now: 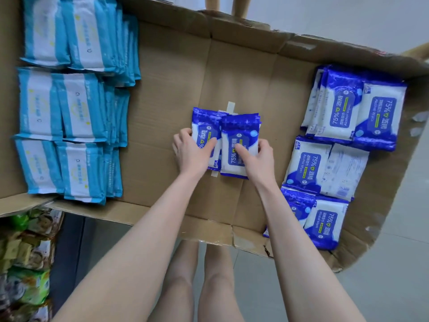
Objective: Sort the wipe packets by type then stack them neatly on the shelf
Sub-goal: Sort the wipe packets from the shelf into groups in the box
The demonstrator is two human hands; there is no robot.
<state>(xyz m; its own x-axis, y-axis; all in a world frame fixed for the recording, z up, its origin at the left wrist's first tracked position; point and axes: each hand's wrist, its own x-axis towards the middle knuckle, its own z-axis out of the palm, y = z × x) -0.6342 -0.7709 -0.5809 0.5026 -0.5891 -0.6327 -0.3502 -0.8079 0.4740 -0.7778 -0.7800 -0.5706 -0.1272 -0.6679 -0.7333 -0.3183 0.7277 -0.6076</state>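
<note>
Two small stacks of dark blue alcohol wipe packets lie side by side in the middle of the flattened cardboard (176,73). My left hand (191,151) grips the left stack (204,126), fingers on its outer edge and thumb on top. My right hand (257,159) grips the right stack (239,133) the same way, thumb across its label. More dark blue alcohol packets (348,112) sit in rows at the right. Light blue and white wipe packets (74,108) stand in rows at the left.
The cardboard's raised flaps run along the far edge and the right side (394,182). Shelves with green packaged goods (27,263) show below the left corner. Pale wooden legs (212,3) stand at the top. My legs and grey floor lie below the near edge.
</note>
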